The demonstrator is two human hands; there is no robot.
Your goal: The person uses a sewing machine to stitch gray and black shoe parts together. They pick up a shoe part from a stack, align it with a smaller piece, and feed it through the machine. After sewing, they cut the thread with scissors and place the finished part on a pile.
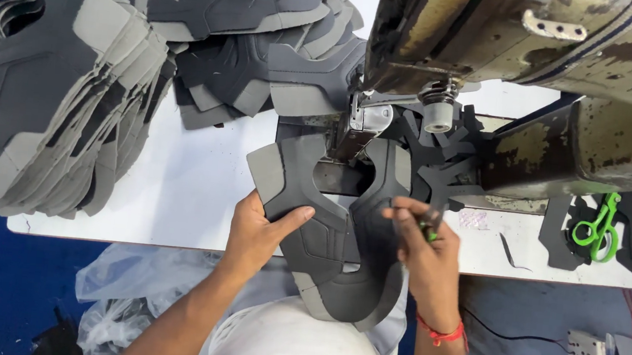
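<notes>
A grey and dark-grey shoe upper piece (pixel 329 237) lies under the sewing machine's presser foot (pixel 357 131) and hangs over the table's front edge. My left hand (pixel 258 230) grips its left side, thumb on top. My right hand (pixel 425 246) rests on the piece's right side and pinches a small green-handled thread snip (pixel 428 228) between the fingers. A red string circles my right wrist.
A worn sewing machine (pixel 543 60) fills the upper right. Big stacks of grey uppers (pixel 54 90) sit at left and at the back (pixel 261 25). Green snips (pixel 599 224) lie on dark pieces at right. A plastic bag (pixel 120 290) lies below the white table (pixel 174 202).
</notes>
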